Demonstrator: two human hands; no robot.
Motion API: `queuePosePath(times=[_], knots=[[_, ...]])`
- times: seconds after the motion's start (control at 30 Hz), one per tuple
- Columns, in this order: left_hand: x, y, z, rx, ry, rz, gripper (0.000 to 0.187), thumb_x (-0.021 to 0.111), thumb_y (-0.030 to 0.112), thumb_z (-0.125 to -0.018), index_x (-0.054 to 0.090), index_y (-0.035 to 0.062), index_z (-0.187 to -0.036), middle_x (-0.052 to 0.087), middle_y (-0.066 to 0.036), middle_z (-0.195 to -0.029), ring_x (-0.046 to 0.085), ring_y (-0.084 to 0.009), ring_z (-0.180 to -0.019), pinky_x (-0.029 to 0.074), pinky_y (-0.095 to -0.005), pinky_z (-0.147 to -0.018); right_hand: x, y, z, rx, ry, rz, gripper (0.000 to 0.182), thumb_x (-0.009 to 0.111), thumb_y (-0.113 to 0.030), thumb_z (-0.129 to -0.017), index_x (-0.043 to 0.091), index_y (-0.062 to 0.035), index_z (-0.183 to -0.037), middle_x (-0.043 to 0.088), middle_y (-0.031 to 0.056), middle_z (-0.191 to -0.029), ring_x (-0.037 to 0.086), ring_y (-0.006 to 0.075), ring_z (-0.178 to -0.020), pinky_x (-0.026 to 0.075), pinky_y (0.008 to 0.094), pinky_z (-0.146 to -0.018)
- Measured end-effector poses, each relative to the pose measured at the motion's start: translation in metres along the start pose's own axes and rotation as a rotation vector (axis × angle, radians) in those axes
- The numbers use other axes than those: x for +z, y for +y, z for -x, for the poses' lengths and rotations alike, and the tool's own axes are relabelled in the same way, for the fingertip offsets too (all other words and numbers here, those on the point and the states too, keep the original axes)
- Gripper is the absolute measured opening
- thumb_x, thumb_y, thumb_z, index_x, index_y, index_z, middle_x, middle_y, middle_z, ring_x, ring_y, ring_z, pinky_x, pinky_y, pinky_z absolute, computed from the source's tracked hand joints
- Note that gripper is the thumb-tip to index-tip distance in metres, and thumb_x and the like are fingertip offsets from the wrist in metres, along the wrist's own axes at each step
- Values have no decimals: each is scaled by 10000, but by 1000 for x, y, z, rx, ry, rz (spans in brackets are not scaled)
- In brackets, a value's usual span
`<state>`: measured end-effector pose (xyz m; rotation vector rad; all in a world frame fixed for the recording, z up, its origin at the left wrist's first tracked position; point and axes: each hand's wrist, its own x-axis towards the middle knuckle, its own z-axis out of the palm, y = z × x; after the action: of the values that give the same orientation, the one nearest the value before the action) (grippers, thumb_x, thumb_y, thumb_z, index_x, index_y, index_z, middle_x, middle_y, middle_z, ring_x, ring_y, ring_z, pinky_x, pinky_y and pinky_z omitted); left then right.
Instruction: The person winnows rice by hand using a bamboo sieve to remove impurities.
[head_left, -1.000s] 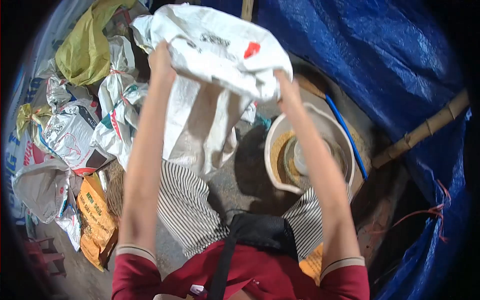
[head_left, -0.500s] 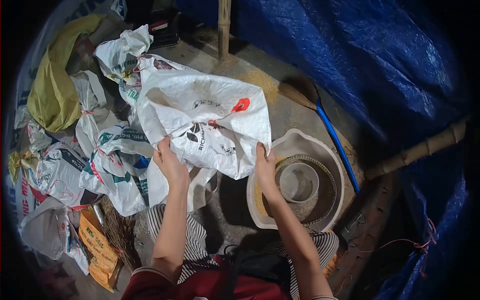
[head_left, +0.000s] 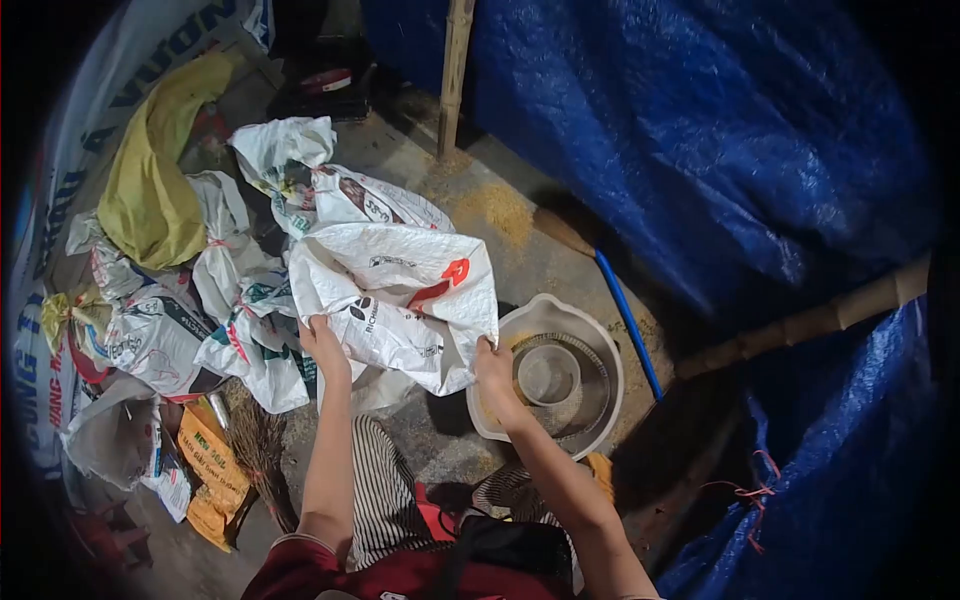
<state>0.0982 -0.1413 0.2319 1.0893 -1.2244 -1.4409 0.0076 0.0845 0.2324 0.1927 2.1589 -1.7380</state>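
Note:
A white woven plastic sack (head_left: 395,300) with black lettering and a red mark hangs between my two hands, its mouth spread wide. My left hand (head_left: 326,350) is closed on the sack's near left edge. On the near right edge, my right hand (head_left: 492,366) pinches the rim. Just beyond my right wrist stands a pale plastic tub (head_left: 612,385), partly covered by that forearm. Inside the tub lie a round mesh sieve (head_left: 598,362) and a small round bowl (head_left: 549,374).
Tied sacks (head_left: 160,335) crowd the floor at left, with a yellow sack (head_left: 150,200) behind. A twig broom (head_left: 258,445) lies by an orange bag (head_left: 212,475). Spilled grain (head_left: 500,212), a blue-handled brush (head_left: 628,325), bamboo poles (head_left: 455,80) and blue tarpaulin (head_left: 680,130) lie beyond.
The head view has shifted, so the scene sits differently. Both hands still hold the sack, which appears lower and further left, its near right corner pulled toward me.

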Motion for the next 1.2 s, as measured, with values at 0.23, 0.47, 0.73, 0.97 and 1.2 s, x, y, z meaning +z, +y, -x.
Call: queuePosePath(times=[0.23, 0.47, 0.73, 0.97, 1.2], knots=[[-29, 104, -6, 124, 36, -609, 331, 493, 167, -690, 436, -13, -962, 544, -241, -854, 537, -376, -762, 416, -403, -695, -22, -55, 19, -56, -135, 548, 348, 494, -191, -725, 541, 42, -980, 588, 232, -874, 573, 325, -871, 438, 363, -732], [-44, 174, -26, 50, -182, -1070, 479, 481, 462, -772, 563, -9, -803, 569, -255, -739, 545, -428, -730, 428, -473, -650, -17, -164, 68, 97, -395, 718, 557, 401, -455, -802, 568, 74, -856, 562, 287, -787, 562, 386, -823, 435, 421, -727], [-65, 204, -60, 15, -381, -1161, 416, 419, 332, -829, 581, -42, -742, 569, -256, -748, 550, -412, -712, 426, -480, -669, 8, -172, 67, -6, -420, 966, 541, 330, -411, -835, 574, 71, -841, 556, 293, -772, 559, 400, -790, 432, 444, -721], [-83, 178, -63, 13, -353, -1218, 407, 458, 336, -784, 571, -52, -739, 578, -236, -715, 570, -374, -702, 447, -445, -669, 9, -175, 58, 44, -504, 1023, 485, 368, -362, -808, 561, 78, -883, 550, 284, -882, 543, 390, -857, 411, 429, -777], [-70, 185, -54, -100, -288, -1177, 533, 415, 445, -812, 572, -55, -712, 562, -268, -718, 559, -397, -715, 439, -455, -660, 22, -162, 32, 165, -403, 1037, 532, 330, -462, -839, 586, -4, -925, 556, 243, -952, 529, 379, -921, 394, 443, -808]])
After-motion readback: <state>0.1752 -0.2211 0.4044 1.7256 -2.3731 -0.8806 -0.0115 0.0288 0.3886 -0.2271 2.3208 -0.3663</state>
